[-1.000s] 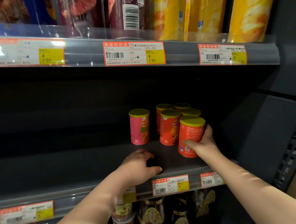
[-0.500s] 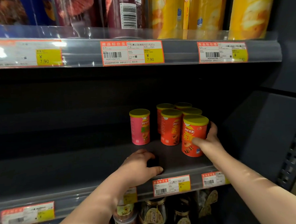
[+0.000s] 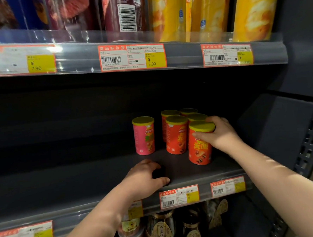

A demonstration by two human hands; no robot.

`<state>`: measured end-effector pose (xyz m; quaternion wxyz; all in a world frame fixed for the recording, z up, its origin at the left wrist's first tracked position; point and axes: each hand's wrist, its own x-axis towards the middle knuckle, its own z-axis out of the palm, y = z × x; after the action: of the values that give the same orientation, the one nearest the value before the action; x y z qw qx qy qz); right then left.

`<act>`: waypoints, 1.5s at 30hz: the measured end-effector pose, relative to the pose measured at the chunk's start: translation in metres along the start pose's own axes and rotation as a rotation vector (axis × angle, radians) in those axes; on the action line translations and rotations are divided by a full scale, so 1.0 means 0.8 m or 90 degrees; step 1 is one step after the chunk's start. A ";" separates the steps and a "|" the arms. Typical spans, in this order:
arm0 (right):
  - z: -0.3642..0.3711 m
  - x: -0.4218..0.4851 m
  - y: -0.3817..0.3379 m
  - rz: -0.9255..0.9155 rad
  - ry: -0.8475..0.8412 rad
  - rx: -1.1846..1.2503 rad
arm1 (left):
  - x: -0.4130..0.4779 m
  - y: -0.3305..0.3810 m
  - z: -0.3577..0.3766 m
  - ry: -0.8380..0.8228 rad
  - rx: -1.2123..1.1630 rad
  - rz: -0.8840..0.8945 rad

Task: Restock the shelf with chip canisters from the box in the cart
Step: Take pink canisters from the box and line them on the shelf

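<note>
Red cardboard with a yellow-green lid – the front Lay's canister (image 3: 199,148) stands upright on the dark shelf (image 3: 83,187), close to its front lip, and serves as the marker for everything else. The right hand (image 3: 220,134) grasps this canister at the top: the thumb lies across the label just under the lid, and the fingers wrap round the lid's right and far side.

Just behind and to the left of the front canister stands a second red canister (image 3: 176,137), near it but apart. Three more lidded canisters (image 3: 170,113) sit further back behind the front one, mostly hidden, with only their lids and upper walls showing. Further left of it, a pink Lay's canister (image 3: 144,137) stands alone.

Left of the front canister and nearer the shelf lip, the left hand (image 3: 144,177) rests on the shelf, fingers curled under and thumb stretched along the edge – whether it holds anything in the dark patch beneath cannot be told.

Below the front canister, orange-and-yellow price tags (image 3: 178,196) line the shelf lip, and jars (image 3: 162,226) show underneath. High above it, tall yellow chip tubes (image 3: 255,11) fill the upper shelf.
</note>
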<state>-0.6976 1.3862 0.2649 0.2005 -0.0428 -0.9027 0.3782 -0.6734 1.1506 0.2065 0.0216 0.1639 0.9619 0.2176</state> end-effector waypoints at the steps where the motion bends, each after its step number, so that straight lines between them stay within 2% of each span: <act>1: -0.002 0.001 -0.002 -0.009 -0.033 0.014 | 0.000 0.000 0.000 0.000 -0.001 -0.001; 4: -0.010 0.003 -0.004 -0.057 -0.122 0.022 | 0.000 -0.001 0.001 0.002 -0.004 0.000; 7: -0.019 0.005 -0.008 -0.101 -0.147 -0.066 | 0.001 -0.001 0.002 0.005 -0.009 0.001; 11: -0.012 0.004 -0.013 -0.131 -0.135 -0.146 | 0.002 -0.003 0.003 0.007 -0.011 0.000; 16: -0.002 0.007 -0.017 -0.129 -0.109 -0.116 | 0.002 -0.004 0.003 0.006 -0.010 -0.001; 22: -0.007 0.010 -0.014 -0.095 -0.096 -0.155 | 0.003 -0.004 0.003 0.005 -0.005 -0.005; 31: -0.011 0.010 -0.018 -0.068 -0.124 -0.169 | 0.004 -0.004 0.004 0.006 0.008 -0.003; 34: -0.012 0.008 -0.022 -0.079 -0.112 -0.250 | 0.004 -0.004 0.004 0.005 0.008 0.000; 40: 0.006 0.005 -0.050 -0.194 -0.075 -0.253 | 0.004 -0.005 0.004 0.003 0.011 -0.004; 45: 0.042 0.024 -0.094 -0.311 -0.143 -0.244 | 0.003 -0.005 0.004 0.007 0.002 -0.014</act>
<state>-0.7231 1.3149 0.3023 0.1729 0.1796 -0.9576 0.1444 -0.6765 1.1496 0.2017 0.0182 0.1521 0.9641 0.2169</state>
